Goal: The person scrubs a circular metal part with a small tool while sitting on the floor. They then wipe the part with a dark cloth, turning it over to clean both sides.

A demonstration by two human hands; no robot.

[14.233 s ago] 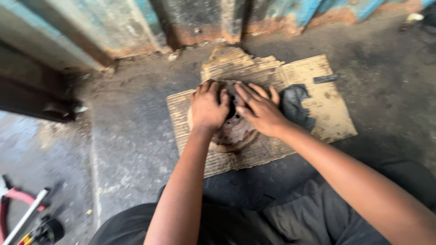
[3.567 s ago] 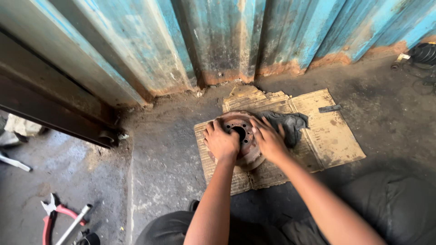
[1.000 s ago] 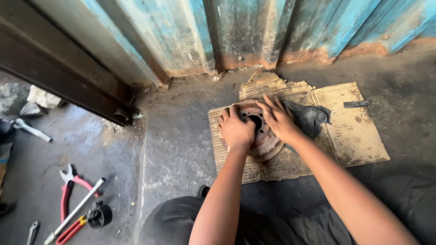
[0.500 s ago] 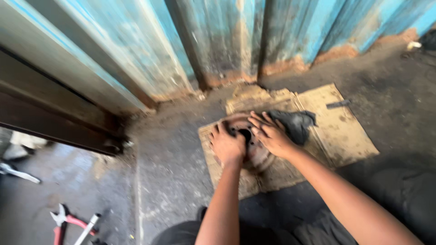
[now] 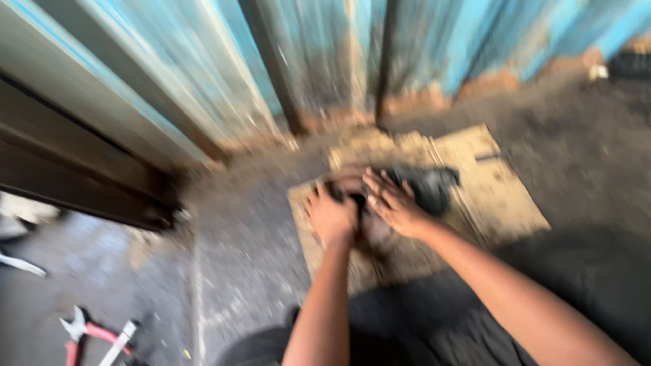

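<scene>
Heavy motion blur across the whole frame; both hands sit together just right of centre, on a round rusty metal part (image 5: 371, 227) that lies on a sheet of corrugated cardboard (image 5: 505, 203) spread over the concrete floor (image 5: 244, 264); the left hand (image 5: 332, 215) presses down on the part's left side, fingers curled over its edge; the right hand (image 5: 393, 202) lies on the right side with fingers spread and fanned toward the top of the frame; whether either grip is actually clamped round the part I cannot tell through the blur, though both palms are in contact with it; just beside the right hand, toward the upper right, a dark crumpled rag (image 5: 428, 186) rests on the cardboard, touching or almost touching the fingers; behind it all, a blue corrugated metal wall (image 5: 325, 61) fills the top of the frame; in the lower left corner, well apart from the hands, red-handled pliers (image 5: 85, 332) lie on the floor; dark trousers (image 5: 576, 285) fill the lower right.
</scene>
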